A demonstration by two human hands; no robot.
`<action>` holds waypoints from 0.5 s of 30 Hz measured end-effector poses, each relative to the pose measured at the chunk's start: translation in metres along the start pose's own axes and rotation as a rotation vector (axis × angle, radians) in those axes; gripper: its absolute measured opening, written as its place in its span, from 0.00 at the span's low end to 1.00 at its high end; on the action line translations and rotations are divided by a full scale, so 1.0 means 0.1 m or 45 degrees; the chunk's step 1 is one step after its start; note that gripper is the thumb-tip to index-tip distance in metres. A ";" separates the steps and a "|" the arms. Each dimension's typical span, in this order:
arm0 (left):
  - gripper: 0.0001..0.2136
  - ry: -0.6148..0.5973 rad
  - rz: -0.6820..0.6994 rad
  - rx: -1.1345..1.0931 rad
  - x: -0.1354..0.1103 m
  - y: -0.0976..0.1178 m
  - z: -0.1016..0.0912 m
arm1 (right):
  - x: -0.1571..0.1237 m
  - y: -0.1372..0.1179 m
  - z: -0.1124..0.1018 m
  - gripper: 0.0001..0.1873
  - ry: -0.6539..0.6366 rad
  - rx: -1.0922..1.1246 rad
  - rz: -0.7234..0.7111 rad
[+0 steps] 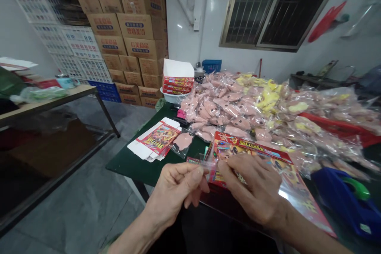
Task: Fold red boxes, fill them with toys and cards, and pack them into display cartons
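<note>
Pinching a clear plastic strip (209, 164) between thumb and fingers of the left hand (178, 184), beside a red printed box (238, 147). Curling the right hand (253, 188) at the strip's other end; unable to tell if pinching there too. Facing bagged pink pieces (232, 107) heaped on the green counter (122, 162).

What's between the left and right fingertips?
In the head view, a thin piece of clear plastic spans the gap, pinched by the left hand and reaching the right hand; its far end is hidden.
</note>
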State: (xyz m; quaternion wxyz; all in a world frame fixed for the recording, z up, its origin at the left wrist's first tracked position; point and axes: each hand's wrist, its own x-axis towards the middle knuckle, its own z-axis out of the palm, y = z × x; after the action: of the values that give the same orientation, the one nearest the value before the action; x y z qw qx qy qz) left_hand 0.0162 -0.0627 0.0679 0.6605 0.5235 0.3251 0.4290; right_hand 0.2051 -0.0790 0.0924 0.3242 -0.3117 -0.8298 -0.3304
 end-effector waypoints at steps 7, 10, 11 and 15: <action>0.13 0.026 -0.032 -0.052 0.01 0.07 0.07 | 0.03 -0.02 0.00 0.11 -0.012 -0.008 -0.062; 0.12 0.004 -0.013 -0.043 0.03 0.06 0.07 | 0.01 -0.02 0.02 0.11 -0.040 0.023 -0.028; 0.12 -0.009 -0.007 -0.031 0.03 0.06 0.06 | 0.01 -0.02 0.03 0.11 -0.052 0.068 0.011; 0.13 -0.056 0.017 0.092 0.05 0.04 0.05 | 0.08 -0.05 -0.03 0.14 -0.065 0.425 0.257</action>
State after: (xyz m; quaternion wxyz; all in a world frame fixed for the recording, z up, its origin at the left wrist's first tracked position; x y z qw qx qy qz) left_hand 0.0221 -0.0605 0.0729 0.6452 0.5585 0.3222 0.4098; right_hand 0.1978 -0.0822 0.0981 0.3816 -0.3437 -0.8455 -0.1459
